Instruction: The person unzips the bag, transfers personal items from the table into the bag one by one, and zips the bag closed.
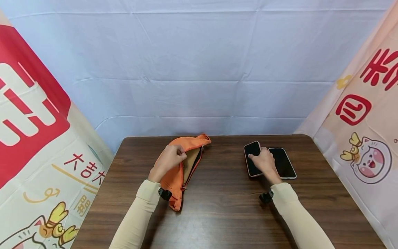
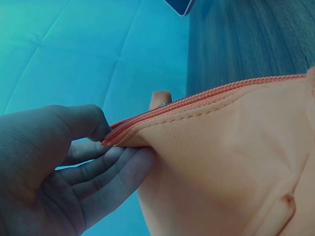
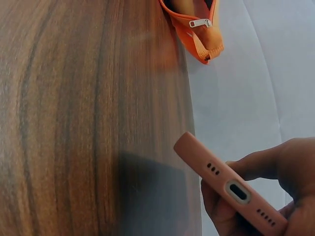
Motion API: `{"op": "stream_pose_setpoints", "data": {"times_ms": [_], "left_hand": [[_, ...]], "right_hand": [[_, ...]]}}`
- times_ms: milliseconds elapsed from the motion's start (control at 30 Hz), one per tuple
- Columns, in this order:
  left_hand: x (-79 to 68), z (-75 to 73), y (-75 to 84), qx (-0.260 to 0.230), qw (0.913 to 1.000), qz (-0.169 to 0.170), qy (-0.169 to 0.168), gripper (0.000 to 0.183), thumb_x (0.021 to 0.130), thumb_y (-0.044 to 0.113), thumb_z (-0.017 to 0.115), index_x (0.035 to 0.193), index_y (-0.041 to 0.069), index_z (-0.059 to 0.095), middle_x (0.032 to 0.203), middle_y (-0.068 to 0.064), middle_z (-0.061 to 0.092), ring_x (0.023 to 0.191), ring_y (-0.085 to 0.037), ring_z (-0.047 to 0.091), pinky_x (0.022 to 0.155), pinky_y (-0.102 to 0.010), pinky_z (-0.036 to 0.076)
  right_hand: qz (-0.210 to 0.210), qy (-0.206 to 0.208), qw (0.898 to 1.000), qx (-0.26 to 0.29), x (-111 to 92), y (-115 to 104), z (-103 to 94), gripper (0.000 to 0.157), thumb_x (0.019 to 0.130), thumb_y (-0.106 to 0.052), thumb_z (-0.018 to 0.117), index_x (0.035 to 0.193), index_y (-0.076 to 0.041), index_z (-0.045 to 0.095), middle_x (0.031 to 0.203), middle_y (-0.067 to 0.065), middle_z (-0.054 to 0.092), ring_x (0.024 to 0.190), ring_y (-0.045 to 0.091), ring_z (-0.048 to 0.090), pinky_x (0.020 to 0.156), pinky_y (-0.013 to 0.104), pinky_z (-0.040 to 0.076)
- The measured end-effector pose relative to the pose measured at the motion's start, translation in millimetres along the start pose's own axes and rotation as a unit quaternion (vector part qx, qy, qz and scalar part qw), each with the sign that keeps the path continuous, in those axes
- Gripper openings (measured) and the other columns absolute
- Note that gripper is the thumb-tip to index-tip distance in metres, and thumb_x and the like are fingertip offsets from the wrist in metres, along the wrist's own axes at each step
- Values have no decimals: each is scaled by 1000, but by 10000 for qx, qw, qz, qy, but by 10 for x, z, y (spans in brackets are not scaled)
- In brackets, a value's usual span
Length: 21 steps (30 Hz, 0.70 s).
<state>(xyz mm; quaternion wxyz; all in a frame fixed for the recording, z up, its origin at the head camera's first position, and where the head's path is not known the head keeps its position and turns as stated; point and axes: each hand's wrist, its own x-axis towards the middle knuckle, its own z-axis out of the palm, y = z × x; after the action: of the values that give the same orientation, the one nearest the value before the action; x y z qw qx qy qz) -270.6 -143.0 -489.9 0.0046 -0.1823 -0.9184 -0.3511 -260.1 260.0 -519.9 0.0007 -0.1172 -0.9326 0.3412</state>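
An orange zippered bag (image 1: pixel 173 180) lies on the left half of the table, its zipper undone and a tan lining showing. My left hand (image 1: pixel 169 158) holds the bag's edge; in the left wrist view, thumb and fingers pinch the fabric (image 2: pixel 221 147) beside the orange zipper teeth. On the right, my right hand (image 1: pixel 264 162) grips a smartphone (image 1: pixel 252 149) with a dark screen. The right wrist view shows that phone's pink case (image 3: pixel 219 178) end-on, with its charging port, raised above the table. A second smartphone (image 1: pixel 283 162) in a pale case lies just right of that hand.
The brown wood-grain table (image 1: pixel 217 207) ends at a pale cloth backdrop (image 1: pixel 199 69). Printed hangings stand on the left (image 1: pixel 34 103) and right (image 1: pixel 367 138). A white zipper pull (image 3: pixel 200 22) hangs at the bag's end in the right wrist view.
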Motion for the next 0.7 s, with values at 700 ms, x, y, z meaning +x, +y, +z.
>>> {"op": "stream_pose_setpoints", "data": {"times_ms": [700], "left_hand": [[-13,-11,21,-40,10000,-29,-17,11,103,11,66,92,10,69,79,-4,62,63,-13,48,63,-29,42]], "right_hand": [[-3,95,9999,-69,-37,-92,-2,69,101,-32,69,144,17,45,116,39,65,92,47,71,73,50,60]]}}
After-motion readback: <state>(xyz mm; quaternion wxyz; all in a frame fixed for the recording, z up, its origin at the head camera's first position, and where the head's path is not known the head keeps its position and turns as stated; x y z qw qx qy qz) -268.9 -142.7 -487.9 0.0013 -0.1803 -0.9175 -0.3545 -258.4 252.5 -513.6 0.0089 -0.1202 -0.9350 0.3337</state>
